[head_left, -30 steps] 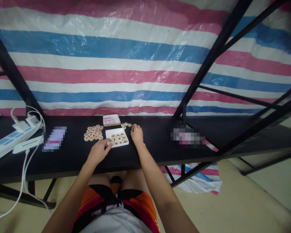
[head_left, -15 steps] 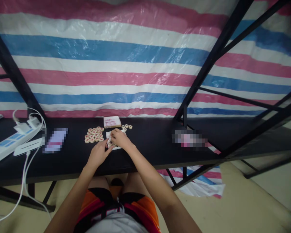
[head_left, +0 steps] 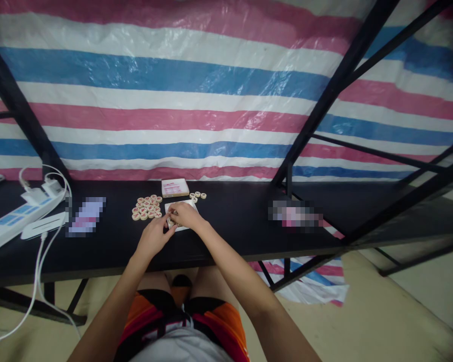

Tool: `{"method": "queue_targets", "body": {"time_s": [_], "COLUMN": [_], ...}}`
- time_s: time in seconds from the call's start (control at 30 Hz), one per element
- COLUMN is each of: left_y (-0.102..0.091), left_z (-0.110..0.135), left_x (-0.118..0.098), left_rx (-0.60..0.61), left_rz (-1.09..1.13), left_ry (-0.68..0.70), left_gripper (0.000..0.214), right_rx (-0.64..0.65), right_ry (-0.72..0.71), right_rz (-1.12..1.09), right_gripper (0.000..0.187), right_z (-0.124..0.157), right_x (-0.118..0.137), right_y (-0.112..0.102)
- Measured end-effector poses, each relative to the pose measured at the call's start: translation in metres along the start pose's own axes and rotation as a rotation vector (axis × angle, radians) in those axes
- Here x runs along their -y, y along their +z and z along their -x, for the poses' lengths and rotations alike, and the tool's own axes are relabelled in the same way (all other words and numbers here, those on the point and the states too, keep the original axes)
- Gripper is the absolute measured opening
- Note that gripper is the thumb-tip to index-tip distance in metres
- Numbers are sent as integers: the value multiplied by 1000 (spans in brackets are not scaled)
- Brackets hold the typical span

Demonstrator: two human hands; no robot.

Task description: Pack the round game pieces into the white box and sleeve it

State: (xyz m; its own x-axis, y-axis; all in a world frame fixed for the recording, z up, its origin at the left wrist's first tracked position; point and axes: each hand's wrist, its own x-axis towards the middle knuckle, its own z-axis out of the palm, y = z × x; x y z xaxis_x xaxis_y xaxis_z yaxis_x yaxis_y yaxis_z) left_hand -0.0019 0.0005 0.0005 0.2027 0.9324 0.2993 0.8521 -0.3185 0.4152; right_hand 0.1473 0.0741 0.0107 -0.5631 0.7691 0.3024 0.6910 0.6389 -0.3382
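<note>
A small white box tray (head_left: 192, 202) lies on the black desk with round Chinese chess pieces in it, mostly covered by my hands. My left hand (head_left: 155, 238) is at the tray's near left side, thumb and fingers curved around that edge. Over the tray reaches my right hand (head_left: 186, 216), its fingertips pinched together at a piece by the left edge; the piece itself is largely hidden. To the left, several red-marked Chinese chess pieces (head_left: 147, 207) sit in close rows. A few dark-marked pieces (head_left: 198, 195) lie beyond the tray's far right corner.
Behind the tray lies a flat white box lid (head_left: 174, 187) with pink print. A power strip (head_left: 20, 213) with plugs and white cables, plus a blurred phone-like object (head_left: 86, 217), occupy the left. Another blurred item (head_left: 294, 214) lies right, near a black metal frame (head_left: 309, 125).
My right hand has shifted slightly at the tray, its fingers lower and closer to the left hand's fingertips. My left hand stays in nearly the same place. The view has tilted a little.
</note>
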Motion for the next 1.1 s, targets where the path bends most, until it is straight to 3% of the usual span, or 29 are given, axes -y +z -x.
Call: {"method": "queue_targets", "body": {"time_s": [0.13, 0.23, 0.33, 0.4, 0.47, 0.6, 0.8, 1.1], "left_y": [1, 2, 3, 2, 1, 0, 4, 1], "left_z": [0, 0, 0, 0, -1, 0, -1, 0], "left_x": [1, 2, 3, 3, 2, 1, 4, 1], "left_rx": [-2, -3, -6, -3, -2, -21, -27, -30], "left_rz": [-9, -9, 6, 17, 13, -13, -24, -28], "left_ry": [3, -6, -8, -6, -3, 7, 22, 14], "left_gripper": [47, 47, 49, 49, 49, 49, 48, 46], "right_rx": [22, -65, -270, -318, -267, -125, -168, -235], "right_ry": [-11, 33, 200, 354, 420, 392, 457, 508], "right_rz": [-17, -28, 18, 67, 100, 177, 217, 101], "right_gripper": [18, 23, 30, 36, 44, 55, 33, 18], "right_z": [0, 5, 18, 27, 33, 31, 32, 34], "right_x": [-1, -15, -43, -63, -75, -77, -69, -73], "right_y": [-6, -16, -24, -24, -20, -9, -8, -9]}}
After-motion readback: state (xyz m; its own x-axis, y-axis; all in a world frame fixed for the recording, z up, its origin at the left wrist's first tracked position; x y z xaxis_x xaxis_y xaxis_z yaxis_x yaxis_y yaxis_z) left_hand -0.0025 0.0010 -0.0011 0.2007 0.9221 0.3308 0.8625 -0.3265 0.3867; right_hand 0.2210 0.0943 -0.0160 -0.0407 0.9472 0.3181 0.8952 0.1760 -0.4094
